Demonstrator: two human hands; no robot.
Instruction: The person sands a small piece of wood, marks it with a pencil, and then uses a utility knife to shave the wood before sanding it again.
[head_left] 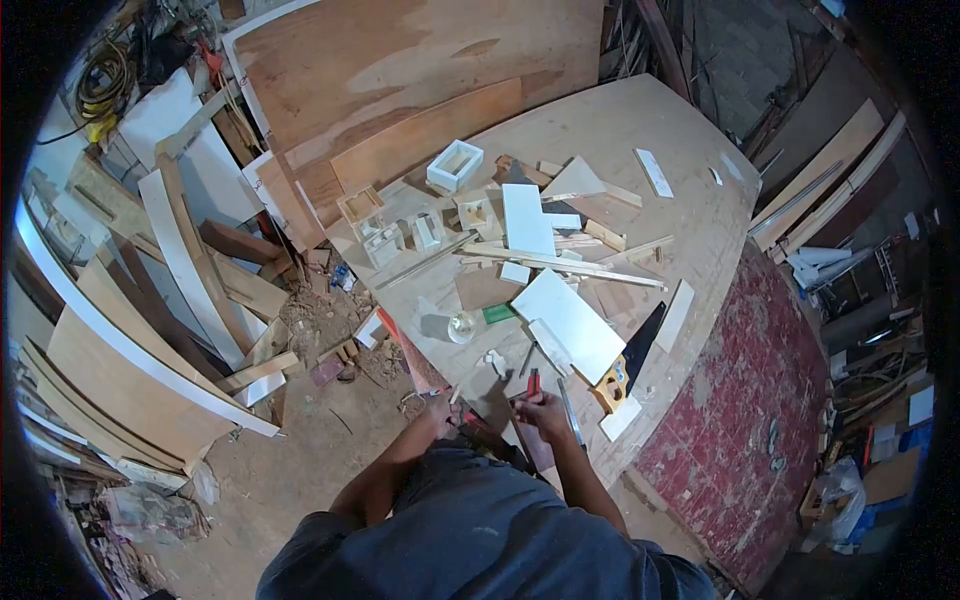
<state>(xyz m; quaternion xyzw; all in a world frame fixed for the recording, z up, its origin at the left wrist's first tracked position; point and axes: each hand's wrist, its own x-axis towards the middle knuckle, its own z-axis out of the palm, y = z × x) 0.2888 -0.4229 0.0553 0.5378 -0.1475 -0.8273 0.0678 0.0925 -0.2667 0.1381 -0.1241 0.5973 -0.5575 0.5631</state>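
Observation:
At the table's near edge, my right hand (545, 415) is closed around a tool with a red and black handle (534, 383); its kind does not show clearly. My left hand (440, 415) is closed close to my body, and a small pale tip (456, 394) pokes up by its fingers. What it holds is too small to name. Right of my right hand lies a handsaw with a yellow handle (610, 387). Beyond the hands are a white board (570, 318), a small white piece (496, 362) and a clear round container (461, 327).
The plywood table (620, 130) carries wood strips (570, 265), a green block (497, 314), a white open box (455, 165) and several small wooden boxes. Curved panels (140, 360) lean at left over a littered floor. A worn red board (740, 420) lies to the right.

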